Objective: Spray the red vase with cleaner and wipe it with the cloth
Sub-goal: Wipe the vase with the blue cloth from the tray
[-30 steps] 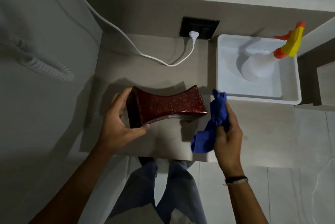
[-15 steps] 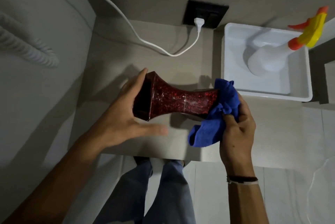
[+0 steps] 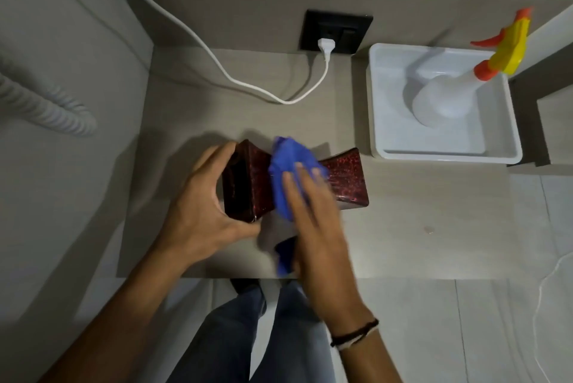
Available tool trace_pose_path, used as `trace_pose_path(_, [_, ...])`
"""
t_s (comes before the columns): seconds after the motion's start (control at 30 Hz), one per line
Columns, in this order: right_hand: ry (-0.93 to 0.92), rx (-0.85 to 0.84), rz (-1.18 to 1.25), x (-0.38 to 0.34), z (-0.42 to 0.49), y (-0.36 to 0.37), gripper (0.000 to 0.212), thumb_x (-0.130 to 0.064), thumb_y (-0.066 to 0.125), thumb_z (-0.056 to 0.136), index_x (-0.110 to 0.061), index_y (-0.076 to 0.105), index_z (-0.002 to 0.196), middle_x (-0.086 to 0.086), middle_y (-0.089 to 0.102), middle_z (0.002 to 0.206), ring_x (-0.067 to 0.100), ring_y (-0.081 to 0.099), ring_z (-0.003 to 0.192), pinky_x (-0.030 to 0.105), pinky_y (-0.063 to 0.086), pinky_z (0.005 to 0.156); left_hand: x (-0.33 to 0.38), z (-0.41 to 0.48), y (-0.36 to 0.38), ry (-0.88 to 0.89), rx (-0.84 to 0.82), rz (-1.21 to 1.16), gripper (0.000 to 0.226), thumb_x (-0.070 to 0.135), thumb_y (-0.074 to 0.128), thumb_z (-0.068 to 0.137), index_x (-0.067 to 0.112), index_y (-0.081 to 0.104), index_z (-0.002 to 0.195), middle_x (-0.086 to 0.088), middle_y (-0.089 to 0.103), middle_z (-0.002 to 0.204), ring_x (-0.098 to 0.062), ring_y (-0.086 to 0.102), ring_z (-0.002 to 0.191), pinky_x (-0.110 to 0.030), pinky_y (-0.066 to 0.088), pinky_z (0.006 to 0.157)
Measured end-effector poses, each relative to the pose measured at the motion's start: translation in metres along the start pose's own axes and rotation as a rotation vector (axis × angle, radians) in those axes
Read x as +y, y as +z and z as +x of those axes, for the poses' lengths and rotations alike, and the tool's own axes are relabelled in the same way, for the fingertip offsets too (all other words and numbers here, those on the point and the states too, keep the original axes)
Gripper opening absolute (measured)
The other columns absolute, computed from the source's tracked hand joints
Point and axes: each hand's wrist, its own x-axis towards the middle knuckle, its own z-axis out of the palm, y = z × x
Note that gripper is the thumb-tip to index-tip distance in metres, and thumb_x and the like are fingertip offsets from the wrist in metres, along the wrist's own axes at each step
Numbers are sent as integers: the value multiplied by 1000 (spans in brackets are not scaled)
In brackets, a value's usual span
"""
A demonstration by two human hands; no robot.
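The red vase (image 3: 347,179) lies on its side on the beige tabletop (image 3: 418,221), its dark open mouth facing left. My left hand (image 3: 201,206) grips the mouth end, thumb under the front corner. My right hand (image 3: 313,218), blurred, presses the blue cloth (image 3: 286,162) flat over the vase's narrow middle; one end of the cloth hangs down beside my palm. The spray bottle (image 3: 446,97), white with an orange and yellow trigger head, leans in the white tub at the right, apart from both hands.
The white plastic tub (image 3: 381,147) stands right of the vase, close to its base end. A white cable (image 3: 235,80) runs across the back of the table to a black wall socket (image 3: 336,32). A grey wall closes the left side. My legs are below the table's front edge.
My right hand has slid the cloth from the vase's right end onto its middle. My left hand has closed around the mouth end, and the vase has turned slightly.
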Motion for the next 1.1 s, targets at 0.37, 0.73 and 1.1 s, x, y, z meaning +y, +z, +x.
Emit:
trace_pose_path(0.37, [-77, 0, 77, -10, -3, 6, 103, 9, 65, 88, -20, 16, 174, 6, 7, 184, 32, 5, 170, 50, 9, 138, 10, -2, -5, -26, -35, 50, 105, 50, 80, 52, 15, 56, 149, 19, 53, 135, 6, 58, 120, -8, 45, 99])
trace_pose_path(0.73, [-102, 27, 175, -15, 3, -2, 103, 14, 65, 86, -20, 21, 173, 6, 15, 182, 33, 14, 169, 48, 18, 138, 22, -1, -4, -39, -18, 63, 106, 49, 85, 48, 21, 57, 147, 11, 58, 138, -14, 61, 123, -14, 47, 102])
trace_pose_path(1.1, [763, 215, 1075, 86, -2, -43, 60, 13, 43, 106, -24, 63, 149, 3, 74, 141, 29, 70, 132, 49, 58, 111, 23, 4, -1, -306, 124, -185, 79, 62, 90, 48, 45, 69, 122, 34, 74, 104, 10, 69, 100, -22, 50, 86])
